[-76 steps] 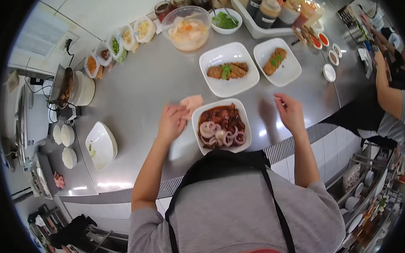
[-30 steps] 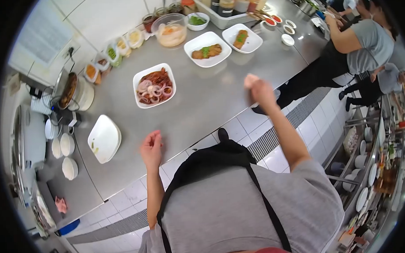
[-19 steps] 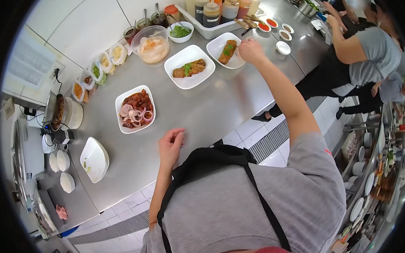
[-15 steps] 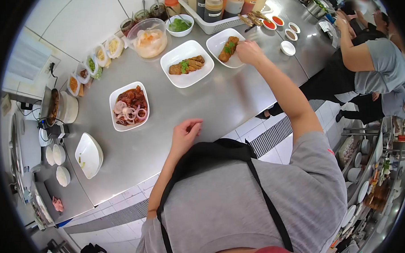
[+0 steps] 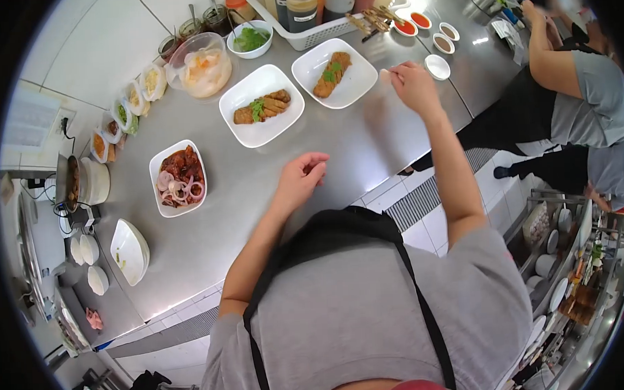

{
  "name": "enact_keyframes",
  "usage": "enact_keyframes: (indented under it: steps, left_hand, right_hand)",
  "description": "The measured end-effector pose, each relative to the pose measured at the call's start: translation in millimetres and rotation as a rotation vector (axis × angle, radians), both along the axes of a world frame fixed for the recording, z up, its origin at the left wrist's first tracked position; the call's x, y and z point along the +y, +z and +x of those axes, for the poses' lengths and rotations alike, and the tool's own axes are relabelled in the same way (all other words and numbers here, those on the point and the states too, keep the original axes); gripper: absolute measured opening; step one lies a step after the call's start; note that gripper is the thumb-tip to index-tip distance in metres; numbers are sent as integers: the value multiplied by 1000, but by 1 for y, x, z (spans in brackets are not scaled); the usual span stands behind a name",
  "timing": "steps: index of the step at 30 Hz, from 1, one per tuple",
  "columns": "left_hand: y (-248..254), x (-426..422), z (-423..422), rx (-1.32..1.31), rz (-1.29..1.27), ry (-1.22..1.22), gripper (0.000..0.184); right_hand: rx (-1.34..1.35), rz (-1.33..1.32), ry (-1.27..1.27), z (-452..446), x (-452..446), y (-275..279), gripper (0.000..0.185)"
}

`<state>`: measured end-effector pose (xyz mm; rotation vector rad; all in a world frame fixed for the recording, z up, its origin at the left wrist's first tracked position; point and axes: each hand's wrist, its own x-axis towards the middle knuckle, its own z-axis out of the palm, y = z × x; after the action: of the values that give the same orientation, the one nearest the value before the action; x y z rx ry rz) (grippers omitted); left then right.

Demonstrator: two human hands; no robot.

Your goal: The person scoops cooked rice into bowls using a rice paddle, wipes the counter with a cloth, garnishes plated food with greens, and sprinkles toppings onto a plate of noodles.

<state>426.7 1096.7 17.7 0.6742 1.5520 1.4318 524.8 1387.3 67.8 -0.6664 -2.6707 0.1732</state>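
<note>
My right hand (image 5: 414, 88) hovers over the steel counter, right of a white dish (image 5: 360, 85) with a browned fried piece (image 5: 333, 74) topped by green herb leaves. Its fingers are drawn together; whether anything small sits between them is hidden. Just left stands a second white dish (image 5: 280, 133) with a sliced fried piece (image 5: 262, 106) and herb garnish. Below that dish, my left hand (image 5: 303, 180) hangs loosely curled, thumb apart from the fingers, holding nothing. A third dish (image 5: 199, 173) holds dark red glazed pieces with onion rings (image 5: 178, 189).
Along the back stand a bowl of green herbs (image 5: 250, 40), a clear tub (image 5: 199, 66) and a basket of sauce bottles (image 5: 327, 35). Small sauce dishes (image 5: 443, 44) and a white cup (image 5: 437, 67) lie right. Stacked white bowls (image 5: 130, 252) stand left. Co-workers (image 5: 576, 96) are at the right.
My right hand has moved off the rim of the right-hand dish to the counter beside it. My left hand has risen and reached farther over the counter. The view has shifted slightly right.
</note>
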Motion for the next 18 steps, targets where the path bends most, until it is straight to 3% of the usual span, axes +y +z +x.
enact_keyframes:
  steps: [2, 4, 6, 8, 10, 11, 13, 15, 18]
  left_hand:
    - [2, 15, 3, -53, -109, -6, 25]
    - [5, 42, 1, -254, -130, 42, 37]
    - [4, 71, -5, -360, -131, 80, 41]
    - [-2, 91, -12, -642, -77, 213, 45]
    - [-9, 99, -17, -652, -11, 224, 43]
    - [-13, 102, -19, -663, 50, 231, 41]
    - [-19, 104, -22, -668, 52, 233, 39]
    - [-19, 102, -22, -670, 53, 232, 37]
    - [-11, 97, -21, -692, 39, 239, 37]
  right_hand:
    - [133, 11, -9, -13, -22, 0, 18]
    - [-29, 253, 61, -35, -28, 11, 16]
    - [-140, 322, 92, -61, -30, -5, 16]
    - [-246, 399, 128, -78, -33, -19, 17]
    - [-523, 270, 146, -84, -40, -22, 17]
    - [-525, 273, 149, -83, -39, -14, 17]
    - [-687, -533, 394, -73, -30, 15, 20]
    - [-617, -506, 485, -45, -28, 67, 25]
    - [-573, -524, 469, -8, 6, 66, 25]
